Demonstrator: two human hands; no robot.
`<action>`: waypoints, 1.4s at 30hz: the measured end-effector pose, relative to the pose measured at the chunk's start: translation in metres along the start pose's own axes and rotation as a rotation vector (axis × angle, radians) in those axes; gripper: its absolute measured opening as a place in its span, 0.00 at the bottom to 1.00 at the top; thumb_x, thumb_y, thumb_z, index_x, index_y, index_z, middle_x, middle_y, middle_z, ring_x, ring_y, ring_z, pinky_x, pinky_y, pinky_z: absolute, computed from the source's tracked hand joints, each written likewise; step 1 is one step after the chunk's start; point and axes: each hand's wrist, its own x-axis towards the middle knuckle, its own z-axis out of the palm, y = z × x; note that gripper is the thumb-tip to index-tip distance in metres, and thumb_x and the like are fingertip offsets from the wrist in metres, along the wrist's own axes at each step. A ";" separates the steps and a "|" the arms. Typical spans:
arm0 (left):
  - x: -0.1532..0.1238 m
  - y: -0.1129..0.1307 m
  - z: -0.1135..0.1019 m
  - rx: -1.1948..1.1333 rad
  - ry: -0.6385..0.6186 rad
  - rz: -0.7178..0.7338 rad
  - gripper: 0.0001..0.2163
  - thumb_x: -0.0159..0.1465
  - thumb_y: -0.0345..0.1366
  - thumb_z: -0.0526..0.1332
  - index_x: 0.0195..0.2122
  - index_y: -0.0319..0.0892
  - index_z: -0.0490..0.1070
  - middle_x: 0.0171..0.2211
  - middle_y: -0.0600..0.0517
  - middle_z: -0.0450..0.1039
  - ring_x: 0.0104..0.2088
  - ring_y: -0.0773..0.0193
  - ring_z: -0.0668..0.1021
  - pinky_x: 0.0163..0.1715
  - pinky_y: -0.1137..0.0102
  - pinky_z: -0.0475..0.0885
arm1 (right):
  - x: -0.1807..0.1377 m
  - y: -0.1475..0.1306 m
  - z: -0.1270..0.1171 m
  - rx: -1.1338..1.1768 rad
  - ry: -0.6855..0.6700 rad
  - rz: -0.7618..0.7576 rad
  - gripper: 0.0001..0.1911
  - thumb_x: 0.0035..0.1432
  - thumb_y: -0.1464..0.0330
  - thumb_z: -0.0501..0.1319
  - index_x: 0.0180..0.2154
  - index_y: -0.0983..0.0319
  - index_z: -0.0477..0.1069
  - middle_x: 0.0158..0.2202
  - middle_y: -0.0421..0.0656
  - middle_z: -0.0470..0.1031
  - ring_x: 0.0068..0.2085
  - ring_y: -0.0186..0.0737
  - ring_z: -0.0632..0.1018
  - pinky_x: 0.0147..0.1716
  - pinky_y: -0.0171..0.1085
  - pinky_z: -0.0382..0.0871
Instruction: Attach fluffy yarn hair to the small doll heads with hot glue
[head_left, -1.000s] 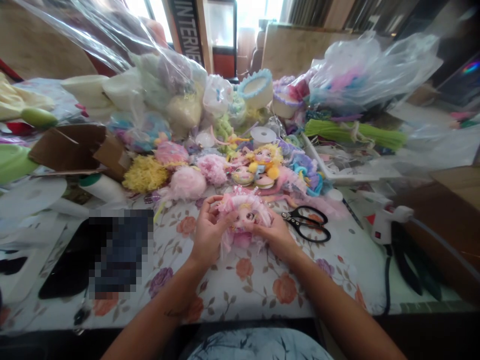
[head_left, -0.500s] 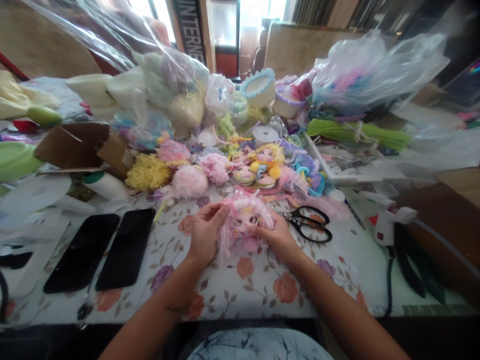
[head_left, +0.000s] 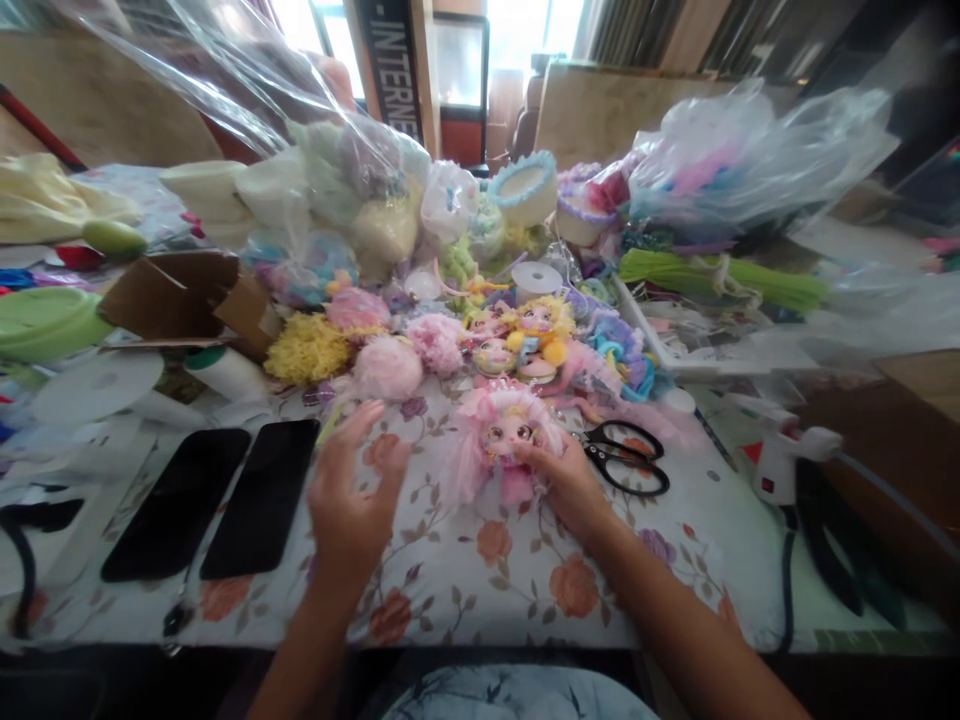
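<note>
A pink fluffy doll [head_left: 491, 440] with a painted face lies on the floral tablecloth [head_left: 480, 570]. My right hand [head_left: 566, 480] grips its lower right side, fingers closed on it. My left hand [head_left: 349, 495] hovers to the doll's left, off the doll, fingers spread and empty, slightly blurred. Black scissors [head_left: 626, 458] lie just right of my right hand. Behind the doll sit a pink pompom [head_left: 386, 367], a yellow pompom [head_left: 307, 350] and a cluster of small doll heads [head_left: 525, 340].
Two black phones [head_left: 217, 505] lie at the left. A white glue gun [head_left: 780, 455] with a black cable rests at the right. Clear plastic bags of craft material [head_left: 742, 150], green stems [head_left: 720, 280], a white ribbon spool [head_left: 536, 278] and a cardboard box [head_left: 176, 295] crowd the back.
My left hand has let go of the doll and moved left and toward me, opening. My right hand still holds the doll, now slightly farther away.
</note>
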 end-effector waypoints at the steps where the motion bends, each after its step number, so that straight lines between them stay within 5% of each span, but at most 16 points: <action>1: -0.003 -0.009 -0.012 0.135 0.048 0.016 0.22 0.60 0.37 0.64 0.57 0.46 0.66 0.56 0.47 0.69 0.58 0.50 0.69 0.61 0.55 0.59 | 0.000 0.000 -0.001 0.007 0.002 0.003 0.19 0.50 0.63 0.69 0.45 0.60 0.74 0.44 0.45 0.79 0.45 0.49 0.79 0.46 0.44 0.72; 3: -0.009 -0.031 -0.036 0.346 0.122 0.024 0.26 0.61 0.40 0.63 0.60 0.43 0.63 0.58 0.43 0.67 0.59 0.46 0.68 0.61 0.53 0.59 | 0.001 0.001 -0.002 0.018 0.011 0.010 0.21 0.49 0.63 0.69 0.46 0.60 0.74 0.44 0.45 0.79 0.45 0.49 0.79 0.47 0.44 0.72; 9: -0.031 -0.077 -0.074 0.652 0.058 -0.249 0.38 0.57 0.52 0.62 0.63 0.34 0.57 0.56 0.34 0.66 0.57 0.36 0.68 0.58 0.48 0.61 | -0.001 0.003 -0.002 0.036 0.007 0.022 0.20 0.50 0.65 0.69 0.46 0.61 0.73 0.43 0.45 0.79 0.44 0.48 0.79 0.46 0.43 0.72; 17: -0.027 -0.077 -0.069 0.721 0.026 -0.384 0.38 0.55 0.55 0.60 0.60 0.32 0.60 0.49 0.34 0.72 0.51 0.36 0.72 0.51 0.50 0.66 | -0.001 0.002 0.000 0.044 0.000 0.012 0.19 0.51 0.66 0.68 0.46 0.60 0.74 0.44 0.45 0.79 0.45 0.48 0.79 0.46 0.44 0.72; 34: 0.001 -0.074 -0.053 0.673 -0.047 -0.354 0.36 0.56 0.52 0.61 0.60 0.33 0.59 0.48 0.33 0.73 0.49 0.37 0.73 0.50 0.51 0.67 | -0.002 0.000 0.001 0.071 0.000 0.017 0.20 0.52 0.66 0.68 0.48 0.59 0.73 0.47 0.45 0.78 0.47 0.49 0.78 0.48 0.44 0.72; 42: -0.007 -0.073 -0.059 0.712 -0.064 -0.388 0.37 0.56 0.52 0.60 0.60 0.31 0.59 0.50 0.31 0.71 0.52 0.36 0.72 0.51 0.49 0.67 | -0.001 -0.001 0.002 0.044 0.022 0.017 0.21 0.50 0.65 0.69 0.47 0.60 0.74 0.45 0.46 0.79 0.47 0.51 0.78 0.49 0.46 0.71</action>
